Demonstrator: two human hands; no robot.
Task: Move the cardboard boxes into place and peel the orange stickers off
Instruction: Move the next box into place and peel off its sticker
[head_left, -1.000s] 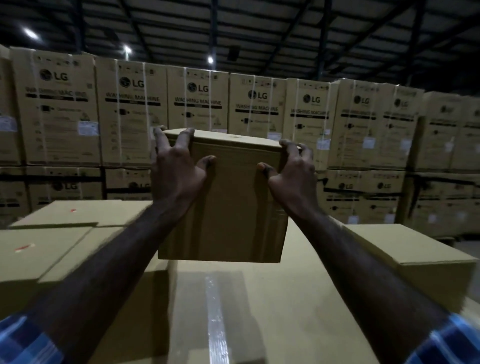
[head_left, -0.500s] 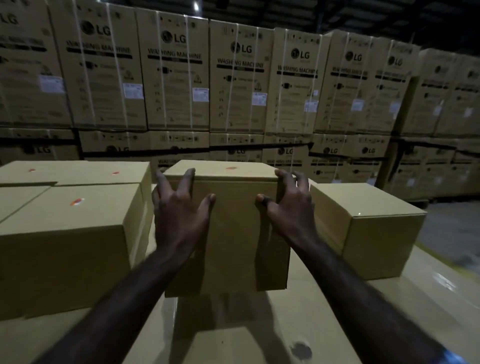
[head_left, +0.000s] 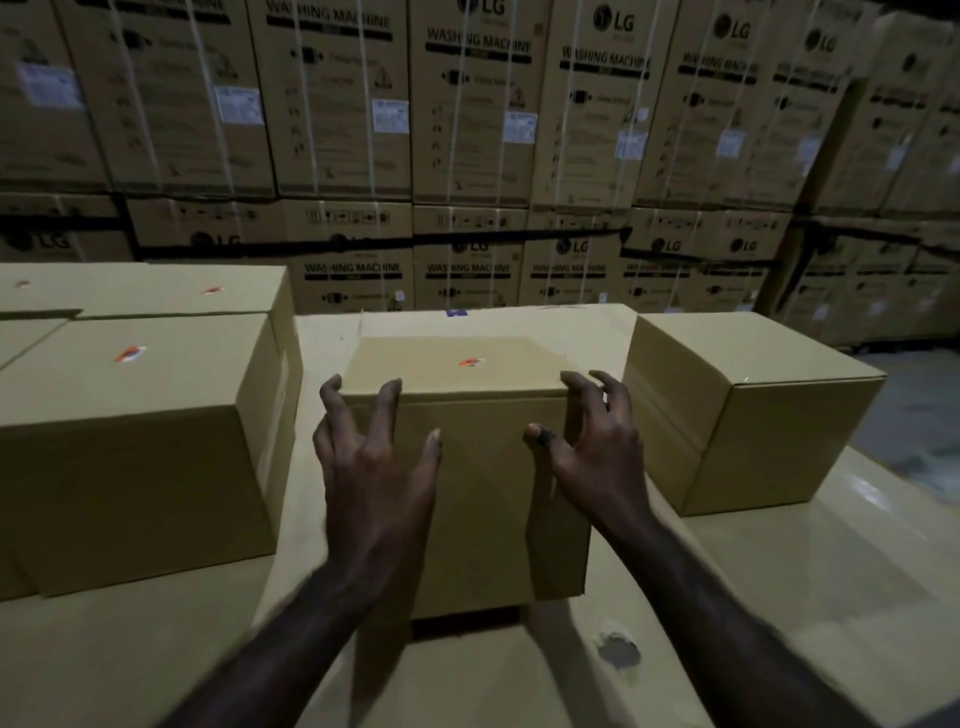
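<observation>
Stacked washing machine cartons (head_left: 478, 104) line the background.

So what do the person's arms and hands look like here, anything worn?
Both arms are bare from the wrist to the bottom edge of the picture: no sleeve shows. The left hand and right hand wear no gloves, and no rings, watch or wristband can be seen. The picture is dim, so small details could be missed.

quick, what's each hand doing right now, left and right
Left hand: spread open, fingers hooked over the near top edge of the middle cardboard box, thumb on its front.
Right hand: the same grip at the box's right corner.
</observation>
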